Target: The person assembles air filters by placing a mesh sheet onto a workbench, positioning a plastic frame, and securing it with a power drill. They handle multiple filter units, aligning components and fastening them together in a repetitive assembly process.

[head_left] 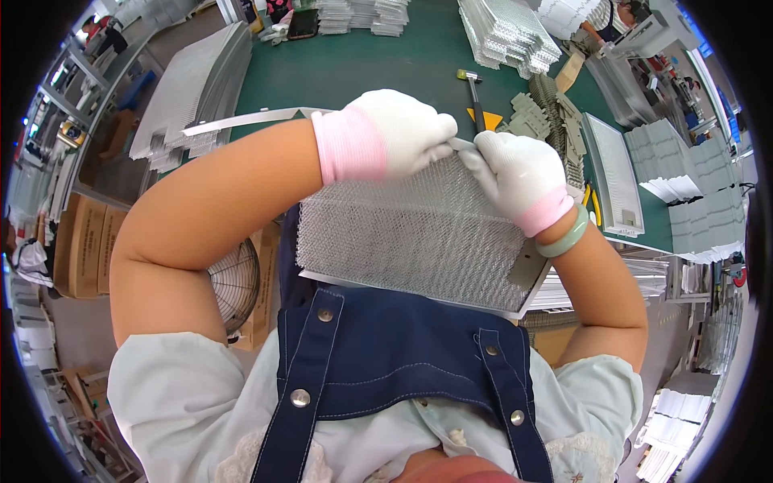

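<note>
A silvery mesh panel point(403, 229) rests in front of my apron, with a pale metal edge along its near side. My left hand point(390, 133), in a white glove with a pink cuff, is closed at the panel's far edge. Its fingers pinch a thin pale metal strip point(241, 121), whose long free part sticks out to the left. My right hand point(519, 177), gloved the same way, is closed on the strip close to the left fingertips. How the strip meets the mesh is hidden by the gloves.
A hammer point(475, 97) lies beyond my hands on the green table point(362, 68). Grey-green pieces point(529, 117) and yellow-handled pliers point(593, 203) lie to the right. Stacks of mesh sheets point(193, 88) stand left. Another framed panel point(613, 173) is at right, and a co-worker's arm point(593, 34) shows far right.
</note>
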A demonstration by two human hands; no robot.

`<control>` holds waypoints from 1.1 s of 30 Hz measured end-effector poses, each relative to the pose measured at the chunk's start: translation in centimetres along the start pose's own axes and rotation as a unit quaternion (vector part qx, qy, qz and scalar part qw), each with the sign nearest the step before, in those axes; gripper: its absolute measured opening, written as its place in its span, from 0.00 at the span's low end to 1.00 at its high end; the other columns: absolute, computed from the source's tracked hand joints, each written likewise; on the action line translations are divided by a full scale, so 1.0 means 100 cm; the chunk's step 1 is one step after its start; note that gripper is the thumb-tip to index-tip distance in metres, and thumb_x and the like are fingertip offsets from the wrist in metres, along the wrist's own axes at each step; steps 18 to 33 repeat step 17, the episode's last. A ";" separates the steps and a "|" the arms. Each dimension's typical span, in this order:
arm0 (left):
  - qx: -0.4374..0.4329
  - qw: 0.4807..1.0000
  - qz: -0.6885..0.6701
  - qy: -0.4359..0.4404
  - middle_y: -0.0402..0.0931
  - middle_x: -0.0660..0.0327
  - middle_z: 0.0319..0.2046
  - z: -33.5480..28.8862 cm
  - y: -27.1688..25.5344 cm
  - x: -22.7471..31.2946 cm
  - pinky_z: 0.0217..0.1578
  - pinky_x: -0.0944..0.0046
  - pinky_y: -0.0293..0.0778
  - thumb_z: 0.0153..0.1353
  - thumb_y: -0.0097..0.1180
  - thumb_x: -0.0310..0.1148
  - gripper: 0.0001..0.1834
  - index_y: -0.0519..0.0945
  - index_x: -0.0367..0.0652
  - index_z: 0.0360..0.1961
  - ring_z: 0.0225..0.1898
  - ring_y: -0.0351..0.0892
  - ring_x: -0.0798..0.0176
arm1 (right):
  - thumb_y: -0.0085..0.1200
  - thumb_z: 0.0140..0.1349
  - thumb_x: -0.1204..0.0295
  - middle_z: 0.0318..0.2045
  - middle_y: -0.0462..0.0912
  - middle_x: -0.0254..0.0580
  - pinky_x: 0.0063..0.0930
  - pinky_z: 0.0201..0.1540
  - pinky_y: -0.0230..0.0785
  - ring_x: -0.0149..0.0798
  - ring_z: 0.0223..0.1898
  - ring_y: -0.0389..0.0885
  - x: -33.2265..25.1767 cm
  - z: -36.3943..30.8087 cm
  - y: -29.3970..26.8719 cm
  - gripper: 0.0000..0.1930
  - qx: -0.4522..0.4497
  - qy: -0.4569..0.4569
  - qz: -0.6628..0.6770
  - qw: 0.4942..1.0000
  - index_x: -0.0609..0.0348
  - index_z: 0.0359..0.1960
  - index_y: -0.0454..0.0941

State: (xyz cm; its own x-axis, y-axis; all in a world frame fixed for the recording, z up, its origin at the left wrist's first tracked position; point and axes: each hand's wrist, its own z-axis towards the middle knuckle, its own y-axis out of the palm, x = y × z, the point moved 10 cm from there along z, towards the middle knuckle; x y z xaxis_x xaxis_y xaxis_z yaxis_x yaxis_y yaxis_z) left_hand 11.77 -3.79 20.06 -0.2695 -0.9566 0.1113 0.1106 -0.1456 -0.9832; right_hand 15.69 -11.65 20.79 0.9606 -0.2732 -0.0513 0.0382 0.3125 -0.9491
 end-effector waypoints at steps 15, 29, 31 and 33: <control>-0.172 0.974 -0.130 -0.068 0.77 0.50 0.33 -0.014 0.014 -0.036 0.44 0.53 0.73 0.71 0.47 0.44 0.16 0.76 0.41 0.43 0.41 0.79 0.48 | 0.54 0.66 0.60 0.29 0.81 0.54 0.40 0.39 0.72 0.52 0.34 0.82 -0.008 0.036 0.043 0.16 -0.173 0.037 0.283 0.943 0.63 0.38 0.78; -0.182 0.972 -0.126 -0.075 0.77 0.49 0.35 -0.019 0.013 -0.039 0.46 0.54 0.73 0.71 0.48 0.45 0.17 0.76 0.40 0.43 0.42 0.79 0.48 | 0.54 0.65 0.60 0.29 0.81 0.54 0.41 0.40 0.72 0.52 0.35 0.82 -0.008 0.039 0.046 0.16 -0.190 0.044 0.269 0.943 0.63 0.39 0.78; -0.182 0.972 -0.126 -0.075 0.77 0.49 0.35 -0.019 0.013 -0.039 0.46 0.54 0.73 0.71 0.48 0.45 0.17 0.76 0.40 0.43 0.42 0.79 0.48 | 0.54 0.65 0.60 0.29 0.81 0.54 0.41 0.40 0.72 0.52 0.35 0.82 -0.008 0.039 0.046 0.16 -0.190 0.044 0.269 0.943 0.63 0.39 0.78; -0.182 0.972 -0.126 -0.075 0.77 0.49 0.35 -0.019 0.013 -0.039 0.46 0.54 0.73 0.71 0.48 0.45 0.17 0.76 0.40 0.43 0.42 0.79 0.48 | 0.54 0.65 0.60 0.29 0.81 0.54 0.41 0.40 0.72 0.52 0.35 0.82 -0.008 0.039 0.046 0.16 -0.190 0.044 0.269 0.943 0.63 0.39 0.78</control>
